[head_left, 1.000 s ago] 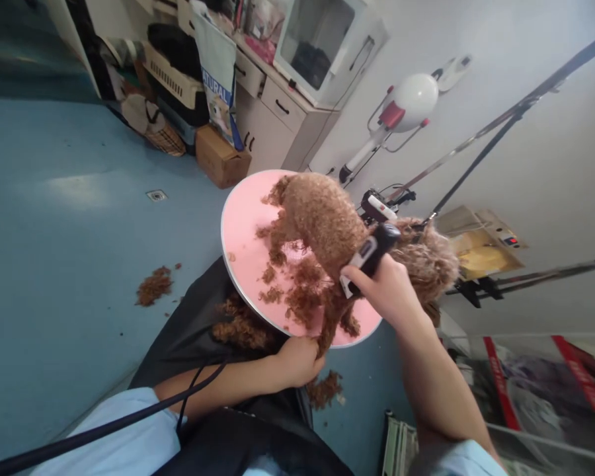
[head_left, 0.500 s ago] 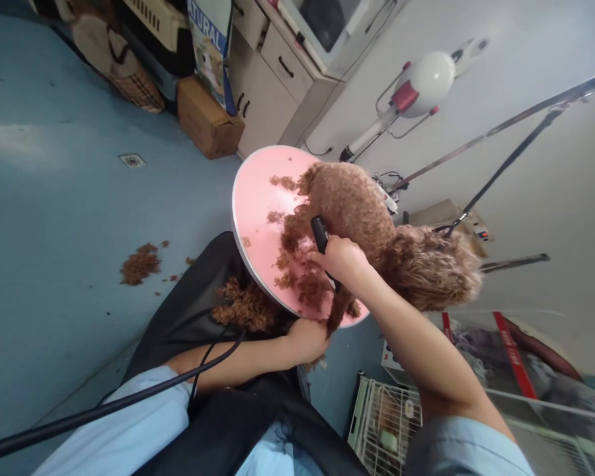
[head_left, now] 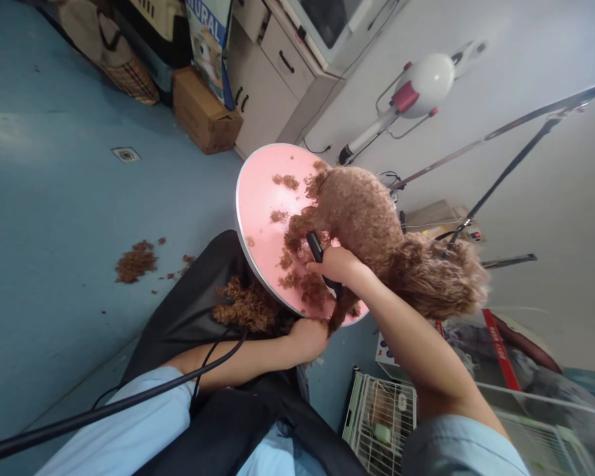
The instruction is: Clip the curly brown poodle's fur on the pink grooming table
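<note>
A curly brown dog (head_left: pixel 359 205) stands on a round pink table (head_left: pixel 258 178), its shaggy head toward the right. My right hand (head_left: pixel 340 264) is wrapped round black clippers (head_left: pixel 315 247), whose lower end is beside the dog's front leg (head_left: pixel 342 311). At the table's near edge, my left hand (head_left: pixel 310 338) is closed on the end of that leg; its fingertips are partly hidden. Cut brown fur (head_left: pixel 310 287) lies in clumps on the tabletop, and more fur (head_left: pixel 245 305) rests on my black apron.
A dark cable (head_left: pixel 104 410) crosses my left forearm. A metal arm (head_left: pixel 506 175) with a strap reaches the dog's neck. Behind the table are a white-and-red lamp-like device (head_left: pixel 424 82) and a cabinet (head_left: pixel 268 86). A wire cage (head_left: pixel 381 423) stands below right. Fur (head_left: pixel 136 262) lies on the floor.
The dog's body and head have shifted slightly right. My right hand and the clippers have moved a little down toward the held leg. My left hand keeps its hold.
</note>
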A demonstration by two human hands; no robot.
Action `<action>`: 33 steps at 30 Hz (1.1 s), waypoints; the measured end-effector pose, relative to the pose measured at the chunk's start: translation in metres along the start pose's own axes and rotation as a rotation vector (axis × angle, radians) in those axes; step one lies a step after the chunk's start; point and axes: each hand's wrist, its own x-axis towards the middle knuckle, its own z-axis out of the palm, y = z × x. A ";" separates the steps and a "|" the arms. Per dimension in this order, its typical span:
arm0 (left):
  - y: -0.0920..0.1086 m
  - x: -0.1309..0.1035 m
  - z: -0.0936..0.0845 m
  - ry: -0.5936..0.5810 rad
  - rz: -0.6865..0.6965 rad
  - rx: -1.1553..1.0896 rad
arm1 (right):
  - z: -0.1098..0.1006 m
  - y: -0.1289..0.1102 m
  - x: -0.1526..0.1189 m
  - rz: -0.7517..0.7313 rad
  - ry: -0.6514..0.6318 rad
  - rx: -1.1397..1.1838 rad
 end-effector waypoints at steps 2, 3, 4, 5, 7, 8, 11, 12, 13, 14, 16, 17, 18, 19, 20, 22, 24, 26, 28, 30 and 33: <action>0.000 0.000 0.000 -0.006 0.001 0.009 | -0.004 0.004 -0.003 0.068 0.116 -0.005; 0.000 0.001 0.000 -0.008 0.000 0.014 | -0.005 0.005 -0.004 0.106 0.166 -0.017; 0.001 0.001 0.000 -0.009 -0.003 0.020 | -0.006 0.006 -0.005 0.133 0.197 -0.026; 0.001 0.001 0.000 -0.007 -0.001 0.024 | -0.005 0.005 -0.007 0.139 0.189 -0.033; 0.003 0.001 -0.001 0.006 0.011 0.039 | -0.001 0.004 -0.009 0.093 0.083 -0.032; 0.003 0.000 -0.001 0.010 0.022 0.053 | 0.001 0.003 -0.011 0.055 0.024 -0.025; 0.004 -0.003 -0.004 0.010 0.052 0.095 | 0.002 0.005 -0.017 -0.017 -0.043 0.012; 0.004 -0.004 -0.005 0.007 0.059 0.108 | 0.001 0.007 -0.018 -0.001 0.005 0.019; 0.005 -0.004 -0.006 0.006 0.069 0.119 | 0.000 0.008 -0.020 0.033 0.076 0.021; 0.005 -0.004 -0.007 0.006 0.078 0.130 | -0.001 0.010 -0.020 0.078 0.156 0.016; 0.006 -0.004 -0.008 0.006 0.083 0.145 | 0.000 0.012 -0.020 0.149 0.259 -0.010; 0.006 -0.003 -0.009 0.008 0.074 0.147 | 0.003 0.011 -0.019 0.155 0.247 -0.022; 0.007 -0.003 -0.009 0.011 0.062 0.144 | 0.007 0.011 -0.018 0.136 0.196 -0.026; 0.007 -0.002 -0.008 0.013 0.051 0.141 | 0.011 0.010 -0.018 0.099 0.123 -0.025; 0.007 -0.002 -0.007 0.014 0.044 0.140 | 0.015 0.008 -0.018 0.049 0.041 -0.017; 0.007 -0.001 -0.005 0.016 0.044 0.146 | 0.019 0.007 -0.022 -0.050 -0.082 0.024; 0.006 -0.002 -0.002 0.033 0.045 0.158 | 0.016 0.009 -0.028 -0.073 -0.024 0.066; 0.006 -0.002 -0.001 0.028 0.037 0.166 | 0.007 0.012 -0.034 0.002 0.172 0.066; 0.006 -0.003 -0.002 0.000 0.033 0.169 | 0.000 0.015 -0.035 0.099 0.310 0.025; 0.007 -0.003 -0.007 -0.020 0.028 0.156 | 0.001 0.016 -0.033 0.113 0.257 0.002; 0.006 -0.006 -0.014 0.010 0.001 0.068 | 0.019 0.013 -0.032 0.040 0.086 0.045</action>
